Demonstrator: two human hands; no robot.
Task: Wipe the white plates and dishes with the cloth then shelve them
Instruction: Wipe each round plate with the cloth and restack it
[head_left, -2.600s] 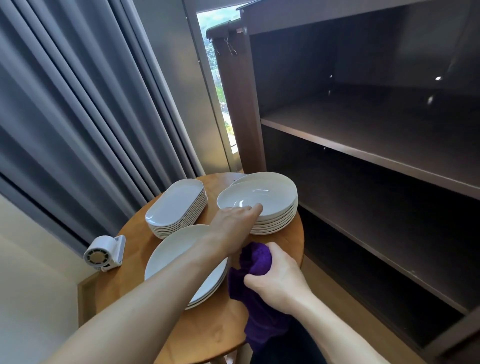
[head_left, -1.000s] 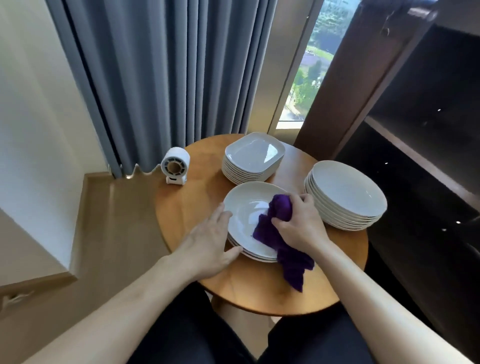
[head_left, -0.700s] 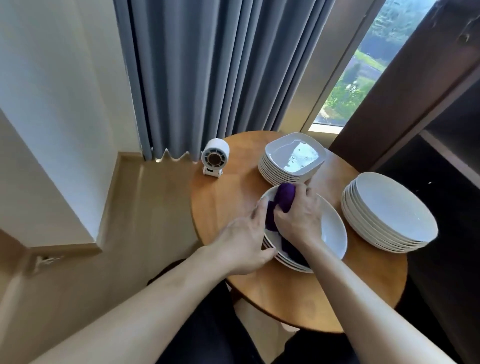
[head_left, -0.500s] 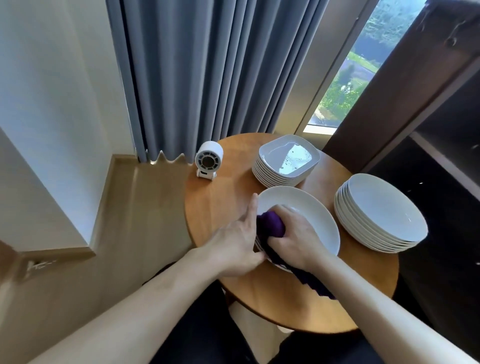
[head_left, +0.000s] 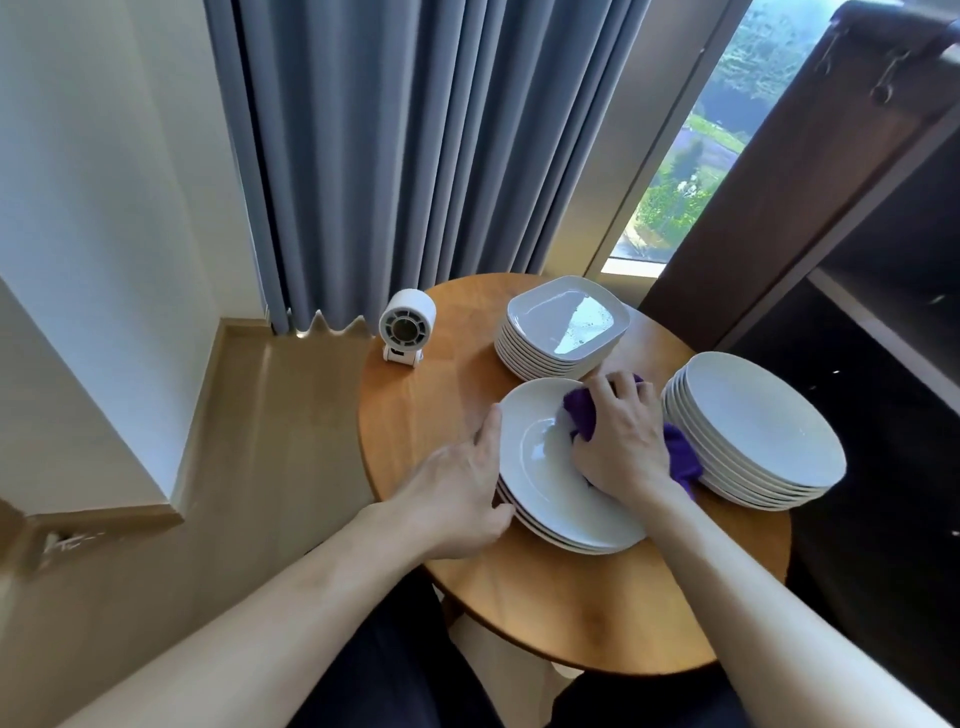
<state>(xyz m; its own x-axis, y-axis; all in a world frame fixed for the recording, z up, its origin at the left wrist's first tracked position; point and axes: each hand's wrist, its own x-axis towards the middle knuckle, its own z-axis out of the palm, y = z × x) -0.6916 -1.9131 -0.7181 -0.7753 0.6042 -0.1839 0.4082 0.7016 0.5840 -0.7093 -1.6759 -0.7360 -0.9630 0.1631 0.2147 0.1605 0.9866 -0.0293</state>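
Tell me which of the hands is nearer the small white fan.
Left. The left hand touches the plate at its edge, below-right of the fan; the right hand presses the cloth farther right.

A round wooden bench (head_left: 415, 415) stands just beside the dark shelves and carries four things. At its far left edge a small white fan (head_left: 406, 327) stands upright on its foot. A stack of square dishes (head_left: 563, 325) sits at the far side, near the window. A tall stack of round plates (head_left: 753, 431) fills the right side, reaching the rim there. A lower stack of shallow plates (head_left: 540, 467) lies in the middle, just beside both other stacks. The near part of the top is bare wood.
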